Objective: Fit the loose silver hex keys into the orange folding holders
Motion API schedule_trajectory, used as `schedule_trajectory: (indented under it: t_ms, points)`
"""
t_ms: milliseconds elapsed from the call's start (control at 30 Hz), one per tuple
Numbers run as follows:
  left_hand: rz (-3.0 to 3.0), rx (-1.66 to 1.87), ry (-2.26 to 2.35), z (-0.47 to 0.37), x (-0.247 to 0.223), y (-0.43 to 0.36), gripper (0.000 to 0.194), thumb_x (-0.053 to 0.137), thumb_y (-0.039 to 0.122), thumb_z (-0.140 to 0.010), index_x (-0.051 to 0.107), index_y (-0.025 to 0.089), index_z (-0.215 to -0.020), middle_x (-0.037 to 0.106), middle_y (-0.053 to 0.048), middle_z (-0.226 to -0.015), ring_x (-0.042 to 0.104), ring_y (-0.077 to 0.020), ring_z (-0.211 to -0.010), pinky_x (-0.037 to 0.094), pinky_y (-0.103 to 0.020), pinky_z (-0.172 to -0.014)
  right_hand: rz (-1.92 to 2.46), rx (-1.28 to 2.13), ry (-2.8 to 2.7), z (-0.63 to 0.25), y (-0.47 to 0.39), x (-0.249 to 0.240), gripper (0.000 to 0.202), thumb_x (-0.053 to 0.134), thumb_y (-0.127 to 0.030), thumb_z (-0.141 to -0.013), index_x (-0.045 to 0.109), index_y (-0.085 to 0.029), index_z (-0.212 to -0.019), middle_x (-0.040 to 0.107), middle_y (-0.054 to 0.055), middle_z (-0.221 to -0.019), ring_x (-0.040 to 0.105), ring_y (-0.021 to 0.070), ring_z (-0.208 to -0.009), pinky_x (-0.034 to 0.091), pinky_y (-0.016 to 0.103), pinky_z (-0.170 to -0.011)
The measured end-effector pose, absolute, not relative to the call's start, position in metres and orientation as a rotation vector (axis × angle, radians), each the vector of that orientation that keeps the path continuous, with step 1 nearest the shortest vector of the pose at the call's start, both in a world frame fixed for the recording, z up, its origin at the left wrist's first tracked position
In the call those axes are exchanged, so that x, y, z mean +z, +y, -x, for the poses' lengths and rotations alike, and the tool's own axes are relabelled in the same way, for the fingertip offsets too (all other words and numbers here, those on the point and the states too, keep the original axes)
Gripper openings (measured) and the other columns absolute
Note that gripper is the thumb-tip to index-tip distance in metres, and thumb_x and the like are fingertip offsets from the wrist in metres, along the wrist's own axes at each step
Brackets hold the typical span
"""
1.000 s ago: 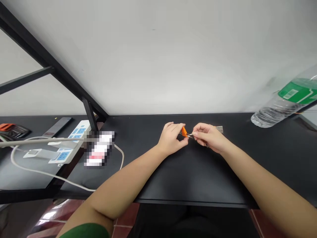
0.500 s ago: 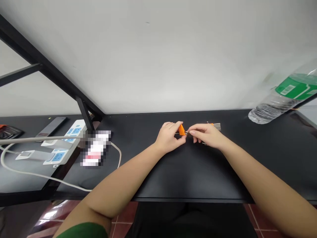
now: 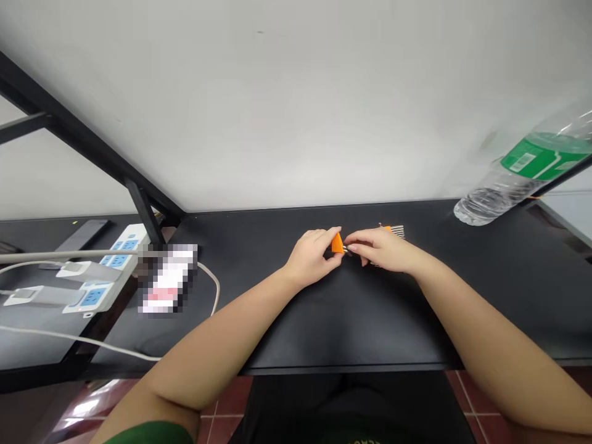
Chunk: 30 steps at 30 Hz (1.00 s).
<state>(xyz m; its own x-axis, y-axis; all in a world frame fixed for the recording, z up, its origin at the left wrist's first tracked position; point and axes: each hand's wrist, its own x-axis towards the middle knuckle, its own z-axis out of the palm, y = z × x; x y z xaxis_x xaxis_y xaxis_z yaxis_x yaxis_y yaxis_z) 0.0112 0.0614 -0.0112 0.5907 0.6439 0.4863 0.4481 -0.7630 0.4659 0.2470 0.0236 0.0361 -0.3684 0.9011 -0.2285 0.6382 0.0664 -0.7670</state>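
Your left hand (image 3: pixel 312 256) is clamped on the orange holder (image 3: pixel 337 243), thumb and fingers at opposite edges. Your right hand (image 3: pixel 383 250) lies just right of the holder, its fingertips at the metal ends (image 3: pixel 346 250) protruding there; whether they grip one cannot be told. Farther right of the holder, silvery rods (image 3: pixel 398 231) show past your right hand. A broad span of black tabletop (image 3: pixel 356 314) separates the holder from the front edge (image 3: pixel 351 370), nearer you; a narrower strip runs behind it to the wall (image 3: pixel 324 111). The green-labelled bottle (image 3: pixel 536 157) is well right of the holder, the power strip (image 3: pixel 108 271) well left.
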Motion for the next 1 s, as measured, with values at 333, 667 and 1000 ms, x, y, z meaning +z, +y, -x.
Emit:
schedule_trajectory:
  t_ms: [333,667,1000]
  points:
    - [-2.32,0.943,1.097,-0.008,-0.016,0.069,0.058,0.069,0.017,-0.081,0.057,0.022,-0.137,0.072,-0.003,-0.108,0.07,-0.0187,-0.096,0.056,-0.037,-0.096,1.937,0.938,-2.631,-0.263,0.015,0.051,0.007,0.06,-0.017,-0.081,0.064,-0.02,-0.077,0.069,0.006,-0.095,0.059,0.0179,-0.072,0.037,0.029,-0.059]
    - [-2.332,0.954,1.078,-0.01,-0.013,0.064,0.057,0.07,0.018,-0.08,0.057,0.022,-0.135,0.073,-0.004,-0.107,0.07,-0.02,-0.095,0.056,-0.039,-0.095,1.597,1.214,-2.079,-0.245,0.016,0.047,0.012,0.062,-0.017,-0.073,0.051,-0.022,-0.072,0.056,-0.002,-0.071,0.048,0.0135,-0.063,0.036,0.027,-0.058]
    - [-2.383,1.002,1.031,-0.011,-0.013,0.062,0.053,0.071,0.02,-0.081,0.058,0.022,-0.132,0.075,-0.004,-0.104,0.071,-0.0205,-0.091,0.056,-0.04,-0.094,1.031,1.675,-1.017,-0.228,0.013,0.04,0.025,0.08,-0.032,-0.08,0.057,-0.022,-0.079,0.064,-0.002,-0.065,0.057,0.0134,-0.052,0.042,0.028,-0.053]
